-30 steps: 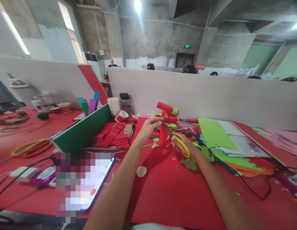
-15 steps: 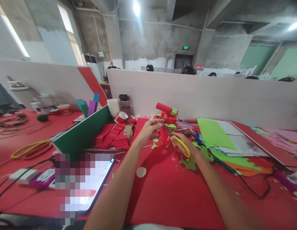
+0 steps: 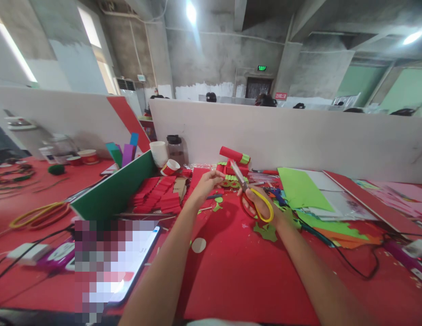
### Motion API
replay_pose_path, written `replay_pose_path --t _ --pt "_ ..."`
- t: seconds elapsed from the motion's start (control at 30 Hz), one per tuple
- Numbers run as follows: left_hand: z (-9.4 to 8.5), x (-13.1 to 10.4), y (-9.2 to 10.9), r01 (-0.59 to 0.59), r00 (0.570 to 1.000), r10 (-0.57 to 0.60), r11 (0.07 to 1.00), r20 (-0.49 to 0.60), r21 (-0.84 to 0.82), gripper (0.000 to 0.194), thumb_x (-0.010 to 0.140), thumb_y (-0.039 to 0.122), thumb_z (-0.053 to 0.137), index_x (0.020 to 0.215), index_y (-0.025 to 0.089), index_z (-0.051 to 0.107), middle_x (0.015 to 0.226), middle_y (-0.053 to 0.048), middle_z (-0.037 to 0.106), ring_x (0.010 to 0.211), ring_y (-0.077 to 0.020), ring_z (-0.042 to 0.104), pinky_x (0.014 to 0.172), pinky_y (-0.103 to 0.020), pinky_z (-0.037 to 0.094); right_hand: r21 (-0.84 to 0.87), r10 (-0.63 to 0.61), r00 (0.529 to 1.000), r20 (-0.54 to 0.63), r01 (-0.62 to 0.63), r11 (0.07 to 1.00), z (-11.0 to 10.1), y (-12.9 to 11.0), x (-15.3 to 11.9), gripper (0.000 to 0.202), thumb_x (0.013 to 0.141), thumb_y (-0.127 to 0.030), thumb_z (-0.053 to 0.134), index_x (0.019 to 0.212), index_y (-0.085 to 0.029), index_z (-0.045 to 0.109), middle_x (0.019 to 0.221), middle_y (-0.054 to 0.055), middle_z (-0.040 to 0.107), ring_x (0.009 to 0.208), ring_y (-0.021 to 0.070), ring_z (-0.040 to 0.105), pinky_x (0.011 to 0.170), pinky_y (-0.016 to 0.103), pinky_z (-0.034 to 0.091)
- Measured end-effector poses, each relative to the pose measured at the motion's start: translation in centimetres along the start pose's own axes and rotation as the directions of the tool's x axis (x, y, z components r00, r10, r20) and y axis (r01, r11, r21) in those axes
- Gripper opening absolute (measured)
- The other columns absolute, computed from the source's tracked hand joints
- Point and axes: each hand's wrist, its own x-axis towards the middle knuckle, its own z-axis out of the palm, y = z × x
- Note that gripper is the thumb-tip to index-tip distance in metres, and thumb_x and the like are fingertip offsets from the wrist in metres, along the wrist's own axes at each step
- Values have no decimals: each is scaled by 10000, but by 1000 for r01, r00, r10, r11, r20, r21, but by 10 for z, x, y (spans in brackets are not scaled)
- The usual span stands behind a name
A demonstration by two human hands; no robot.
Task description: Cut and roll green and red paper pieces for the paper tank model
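My right hand (image 3: 256,203) grips a pair of scissors (image 3: 244,184) by its yellow and red handles. The blades point up and away, and look close together. To their left, my left hand (image 3: 209,184) is raised with thumb and fingertips pinched; whatever is between them is too small to make out. Just beyond the fingertips lies a green scalloped paper strip (image 3: 232,184). Behind it is a red paper roll (image 3: 230,154) with a green end band, on top of folded red pieces. Green paper scraps (image 3: 266,231) lie beneath my right hand.
A phone (image 3: 138,267) lies left of my left forearm. Red folded strips (image 3: 158,194) sit beside a green board (image 3: 112,183). White cups (image 3: 158,153) and a dark-lidded bottle (image 3: 175,149) stand behind. Right are green sheets (image 3: 304,188), a blue glue gun (image 3: 278,195) and a black cable (image 3: 350,267).
The scissors have moved away from my left fingertips and turned, so both handle loops now show. A red piece that showed by the blades is no longer visible there.
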Motion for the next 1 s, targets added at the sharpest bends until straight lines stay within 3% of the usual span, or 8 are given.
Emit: replay_pose_path --t 0.13,0.27,0.43,0.6,0.77,1.0 --pt "7 -4 -6 -15 974 -34 976 224 216 154 676 269 707 781 165 665 685 -15 626 610 -117 557 563 -223 428 32 11 996 -83 -8 999 -5 3 11 390 889 -510 579 1099 -182 592 800 45 650 640 171 623 489 257 472" --pt "12 -6 -12 -37 943 -65 955 327 295 163 679 305 712 765 170 682 661 -15 632 568 -113 525 523 -220 399 129 73 989 -125 -57 990 -6 11 15 453 796 -520 659 1095 -199 545 622 -38 574 464 132 536 410 232 389" --pt "15 -6 -15 -29 930 -93 946 355 322 135 675 267 689 766 167 688 700 -26 649 606 -121 533 563 -232 406 204 81 994 -70 -66 977 0 19 18 531 689 -426 762 1103 -205 513 709 -39 599 513 116 534 486 236 424" --pt "21 -11 -9 -45 931 -71 951 358 305 102 698 253 681 753 167 677 684 -17 633 594 -111 515 554 -226 387 172 14 996 -87 2 985 -1 17 20 494 691 -380 758 1091 -206 525 774 -17 618 612 132 564 582 252 443" --pt "25 -14 -5 -57 941 -42 959 337 276 82 709 221 684 762 160 668 668 -20 635 575 -109 525 527 -218 387 170 56 995 -89 -40 985 -1 16 19 479 695 -392 745 1081 -200 535 723 -34 590 537 110 491 518 236 387" --pt "30 -17 -1 -10 934 -125 927 334 375 113 756 230 644 835 154 618 710 0 607 608 -95 510 557 -212 376 176 26 993 -116 -5 984 -1 24 23 469 670 -376 752 1053 -199 549 737 -29 608 528 105 491 503 230 383"
